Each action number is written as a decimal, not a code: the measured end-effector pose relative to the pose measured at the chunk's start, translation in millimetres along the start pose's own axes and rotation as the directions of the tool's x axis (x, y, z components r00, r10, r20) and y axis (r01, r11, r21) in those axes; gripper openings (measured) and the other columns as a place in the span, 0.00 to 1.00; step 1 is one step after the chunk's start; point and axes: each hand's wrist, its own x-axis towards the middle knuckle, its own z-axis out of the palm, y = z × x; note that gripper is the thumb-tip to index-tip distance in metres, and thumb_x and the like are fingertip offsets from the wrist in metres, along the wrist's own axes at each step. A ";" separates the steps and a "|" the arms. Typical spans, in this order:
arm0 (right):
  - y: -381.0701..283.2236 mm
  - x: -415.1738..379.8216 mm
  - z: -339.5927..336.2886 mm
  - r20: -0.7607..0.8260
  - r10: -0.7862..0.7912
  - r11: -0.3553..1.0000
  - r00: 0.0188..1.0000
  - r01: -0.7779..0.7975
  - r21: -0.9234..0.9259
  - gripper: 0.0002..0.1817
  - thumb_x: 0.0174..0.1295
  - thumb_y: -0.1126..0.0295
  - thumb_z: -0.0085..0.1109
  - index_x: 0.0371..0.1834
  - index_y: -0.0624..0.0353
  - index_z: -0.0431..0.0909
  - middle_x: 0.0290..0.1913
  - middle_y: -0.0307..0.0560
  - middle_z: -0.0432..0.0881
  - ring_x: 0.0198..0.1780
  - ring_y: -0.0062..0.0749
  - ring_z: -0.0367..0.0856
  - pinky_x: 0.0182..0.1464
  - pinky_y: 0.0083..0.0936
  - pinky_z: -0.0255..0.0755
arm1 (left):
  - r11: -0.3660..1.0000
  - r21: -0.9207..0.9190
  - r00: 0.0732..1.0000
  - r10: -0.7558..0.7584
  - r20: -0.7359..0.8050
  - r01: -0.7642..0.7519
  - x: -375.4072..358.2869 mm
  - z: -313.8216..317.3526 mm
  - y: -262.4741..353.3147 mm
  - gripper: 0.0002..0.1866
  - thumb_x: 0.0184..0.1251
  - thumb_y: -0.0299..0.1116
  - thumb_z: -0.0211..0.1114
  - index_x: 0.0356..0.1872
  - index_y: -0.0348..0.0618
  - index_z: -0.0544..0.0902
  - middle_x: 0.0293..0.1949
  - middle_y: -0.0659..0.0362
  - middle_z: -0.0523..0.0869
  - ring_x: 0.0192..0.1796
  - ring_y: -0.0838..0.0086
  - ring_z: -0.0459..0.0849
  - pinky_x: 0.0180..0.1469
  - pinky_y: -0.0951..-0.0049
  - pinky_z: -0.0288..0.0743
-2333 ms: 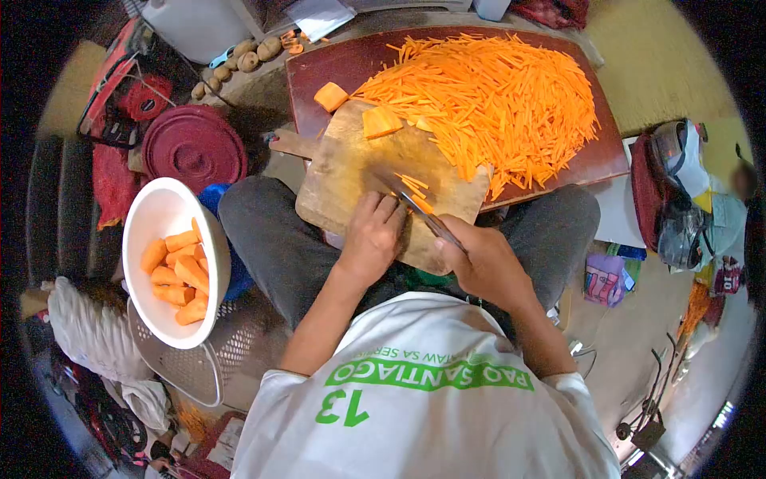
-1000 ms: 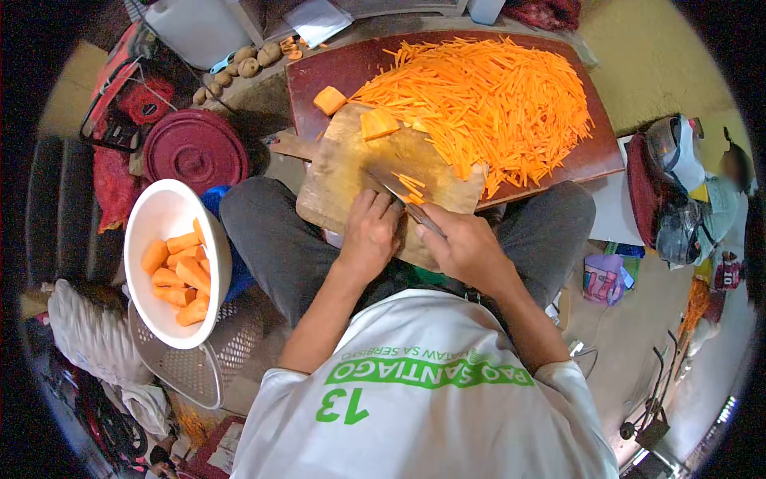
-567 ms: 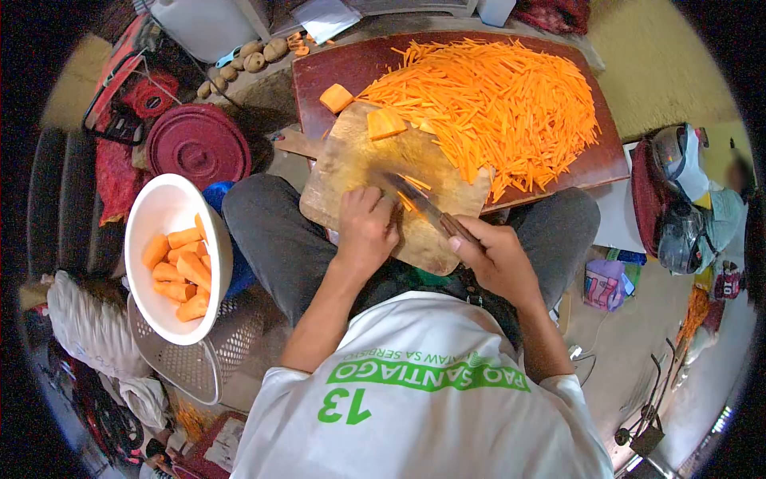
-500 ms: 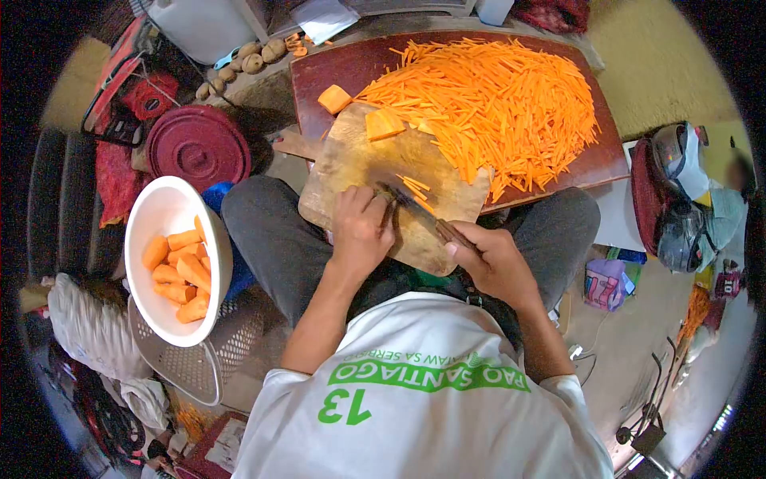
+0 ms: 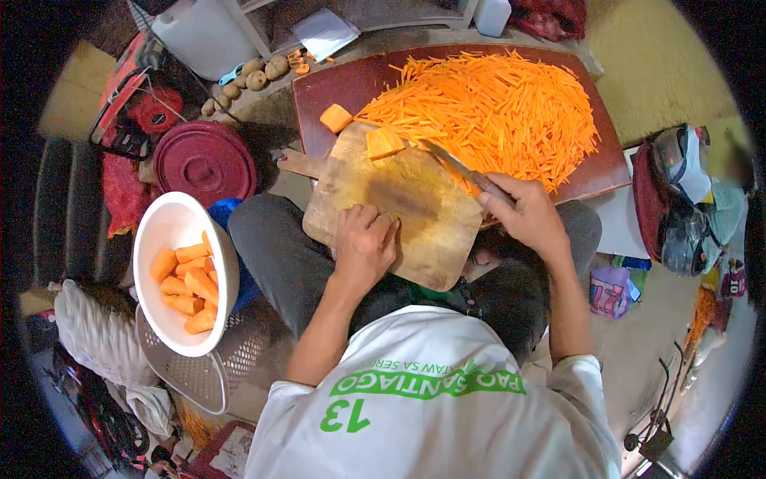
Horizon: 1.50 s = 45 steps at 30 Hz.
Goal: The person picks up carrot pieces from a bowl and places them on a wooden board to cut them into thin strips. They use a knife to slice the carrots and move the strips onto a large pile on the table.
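Note:
My right hand (image 5: 527, 214) is wrapped round the handle of a knife (image 5: 459, 166), whose blade lies at the edge of the carrot strips (image 5: 511, 112). My left hand (image 5: 365, 243) rests with curled fingers on the lower left of the wooden cutting board (image 5: 431, 247); whether anything is under its fingertips is too small to tell. The board lies across my lap, its middle darkly stained. A thick carrot piece (image 5: 384, 143) sits on its upper edge, and another carrot chunk (image 5: 336, 118) is on the dark red board (image 5: 315, 84) beyond.
A white bowl (image 5: 148, 263) of peeled carrots stands at the left above a perforated basket (image 5: 183, 375). Behind it is a round dark red lid (image 5: 203, 164). Brown root vegetables (image 5: 256, 80) lie at the upper left. Plastic bags (image 5: 678, 215) are at the right.
My right hand and the knife have moved up and right to the strip pile. The cut strips on the board's middle are gone from there. My left hand stays near the same spot.

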 end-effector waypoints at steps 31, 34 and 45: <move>-9.0 8.1 10.5 0.079 -0.560 0.631 0.825 0.486 -0.605 0.26 0.65 0.72 0.67 0.68 0.63 0.79 0.36 0.45 0.78 0.36 0.44 0.84 0.34 0.41 0.78 | 0.915 0.146 0.926 0.372 0.064 -0.377 180.5 50.4 -27.1 0.16 0.59 0.41 0.81 0.45 0.48 0.90 0.50 0.55 0.84 0.60 0.56 0.80 0.64 0.40 0.66; 0.1 5.8 19.4 -0.046 -0.515 0.771 0.856 0.438 -0.463 0.27 0.63 0.71 0.73 0.67 0.64 0.81 0.39 0.49 0.84 0.38 0.47 0.88 0.37 0.42 0.81 | 0.938 0.117 0.945 0.324 0.042 -0.326 177.8 41.9 -40.8 0.12 0.62 0.37 0.78 0.44 0.47 0.90 0.48 0.55 0.85 0.57 0.56 0.82 0.63 0.43 0.68; -7.3 -44.2 31.4 -0.079 -0.056 0.997 0.995 0.060 0.039 0.27 0.65 0.79 0.70 0.69 0.71 0.80 0.55 0.65 0.92 0.54 0.48 0.95 0.56 0.34 0.86 | 0.982 0.048 0.891 0.145 0.431 -0.183 173.6 -6.9 -84.7 0.13 0.61 0.38 0.78 0.40 0.40 0.89 0.45 0.50 0.87 0.55 0.51 0.87 0.56 0.50 0.78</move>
